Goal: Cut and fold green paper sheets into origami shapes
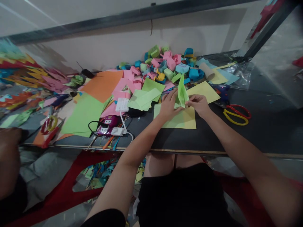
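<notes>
A bright green sheet of paper point(182, 93), partly folded, stands up between my hands. My right hand point(198, 104) pinches its lower right edge between thumb and fingers. On the other side, my left hand point(168, 104) closes on the paper's left part, with some of its fingertips hidden. Under both hands lie a pale green sheet and a yellow sheet point(190, 119) on the dark table. Beyond the left hand rest some light green paper pieces point(144, 98).
Red and yellow-handled scissors point(236, 115) lie to the right. A heap of small folded paper shapes point(170, 64) sits against the wall. Left are orange point(104, 83) and green sheets point(81, 116), a white power strip point(122, 104) with cables, and another person's hand point(9, 138).
</notes>
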The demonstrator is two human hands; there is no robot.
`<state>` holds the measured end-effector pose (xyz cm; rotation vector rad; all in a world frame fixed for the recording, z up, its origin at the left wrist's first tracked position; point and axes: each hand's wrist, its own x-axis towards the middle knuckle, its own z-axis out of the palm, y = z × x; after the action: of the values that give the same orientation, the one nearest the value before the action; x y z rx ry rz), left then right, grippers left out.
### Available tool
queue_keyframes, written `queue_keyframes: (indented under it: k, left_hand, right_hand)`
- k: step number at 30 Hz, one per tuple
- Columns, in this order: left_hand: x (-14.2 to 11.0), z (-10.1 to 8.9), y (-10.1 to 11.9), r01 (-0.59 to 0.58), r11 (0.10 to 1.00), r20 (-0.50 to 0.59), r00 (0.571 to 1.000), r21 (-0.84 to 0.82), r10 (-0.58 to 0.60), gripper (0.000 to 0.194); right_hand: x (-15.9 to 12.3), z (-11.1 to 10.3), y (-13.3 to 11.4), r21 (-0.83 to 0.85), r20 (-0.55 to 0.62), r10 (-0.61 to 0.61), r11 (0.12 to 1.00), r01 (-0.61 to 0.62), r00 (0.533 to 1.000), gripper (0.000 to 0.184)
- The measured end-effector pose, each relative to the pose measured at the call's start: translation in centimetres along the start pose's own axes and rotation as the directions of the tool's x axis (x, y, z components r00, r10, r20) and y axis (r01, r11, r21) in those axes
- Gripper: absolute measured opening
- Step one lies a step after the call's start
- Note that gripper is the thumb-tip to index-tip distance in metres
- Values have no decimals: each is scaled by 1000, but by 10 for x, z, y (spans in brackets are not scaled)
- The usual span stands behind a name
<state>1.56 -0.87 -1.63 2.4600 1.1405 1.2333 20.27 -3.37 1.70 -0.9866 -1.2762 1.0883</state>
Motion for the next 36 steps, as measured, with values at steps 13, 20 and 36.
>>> queue_keyframes:
  k: [13, 20, 36]
  left_hand:
    - [12, -7, -34, 479, 682, -186, 727, -553, -661, 71]
    - [15, -5, -30, 426, 597, -73, 771, -680, -633, 36]
    - [13, -15, -20, 528, 508, 29, 712, -681, -701, 30]
  right_hand:
    - [14, -28, 8, -85, -123, 111, 989, -122, 986, 55]
    - [14, -29, 3, -67, -134, 133, 988, -142, 982, 49]
    - [13, -31, -2, -44, -36, 179, 983, -180, 983, 49]
